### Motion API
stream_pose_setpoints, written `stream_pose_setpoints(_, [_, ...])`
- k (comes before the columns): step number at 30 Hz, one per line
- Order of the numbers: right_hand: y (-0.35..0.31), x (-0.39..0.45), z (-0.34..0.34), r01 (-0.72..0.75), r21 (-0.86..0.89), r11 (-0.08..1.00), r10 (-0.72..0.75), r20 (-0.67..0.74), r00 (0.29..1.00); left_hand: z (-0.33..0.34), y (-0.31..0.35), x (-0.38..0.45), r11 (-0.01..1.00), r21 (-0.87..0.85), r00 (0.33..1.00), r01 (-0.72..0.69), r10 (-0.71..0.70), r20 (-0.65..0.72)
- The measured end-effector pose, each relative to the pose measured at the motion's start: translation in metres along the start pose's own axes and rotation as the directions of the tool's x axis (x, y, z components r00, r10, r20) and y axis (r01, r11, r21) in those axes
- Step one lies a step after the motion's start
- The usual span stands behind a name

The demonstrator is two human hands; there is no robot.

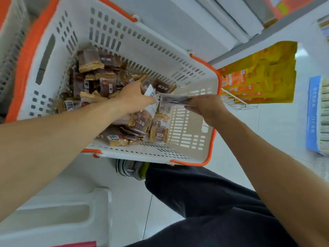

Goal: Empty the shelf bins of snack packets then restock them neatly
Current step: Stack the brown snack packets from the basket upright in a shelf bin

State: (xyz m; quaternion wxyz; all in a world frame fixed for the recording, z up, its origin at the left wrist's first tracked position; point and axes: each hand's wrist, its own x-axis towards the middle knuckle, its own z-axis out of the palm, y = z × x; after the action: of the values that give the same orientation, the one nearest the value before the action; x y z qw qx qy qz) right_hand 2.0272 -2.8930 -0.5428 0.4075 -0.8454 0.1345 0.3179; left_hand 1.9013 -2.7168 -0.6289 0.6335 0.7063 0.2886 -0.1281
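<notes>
**Head view: both hands working over the basket**

Left hand [135,98] pinches a snack packet [150,92] above the brown heap; right hand [204,107] clamps a flat stack of packets [175,100] near the basket [211,120] right wall. Risk: that stack looks slippery, so it may fan out and spill.

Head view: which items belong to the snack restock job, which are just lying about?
Job:
- white basket with orange rim
- loose brown snack packets in it
- left hand gripping packets
- right hand holding a flat stack of packets

Lying about:
- yellow packs on a wire rack
- blue-edged packs, far right
- white stool
</notes>
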Motion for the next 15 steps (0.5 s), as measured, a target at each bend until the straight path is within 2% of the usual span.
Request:
stream_pose_setpoints(2, [-0.014,-0.022,0.007,0.002,0.218,0.976,-0.008,0.026,1.0,-0.014,0.015,-0.006,0.982,-0.187,1.0,0.014,-0.011,0.015])
stream_pose_setpoints(4, [-0.022,-0.044,0.022,0.014,0.314,0.949,-0.034,0.057,0.998,-0.035,0.031,-0.02,0.945,-0.327,1.0,0.001,0.007,0.024])
stream_pose_setpoints(10, [-0.043,-0.093,0.109,0.157,0.296,0.942,-0.214,0.168,0.962,-0.125,0.057,-0.066,0.947,-0.319,0.994,-0.02,-0.016,-0.11])
stream_pose_setpoints(12, [-0.054,-0.109,0.153,0.18,0.361,0.915,-0.27,0.215,0.939,-0.163,0.064,-0.09,0.959,-0.28,0.975,-0.034,-0.03,-0.221])
stream_pose_setpoints(15, [-0.08,-0.137,0.223,0.331,0.379,0.864,-0.429,0.212,0.878,-0.229,0.064,-0.124,0.956,-0.256,0.905,-0.143,0.022,-0.425])
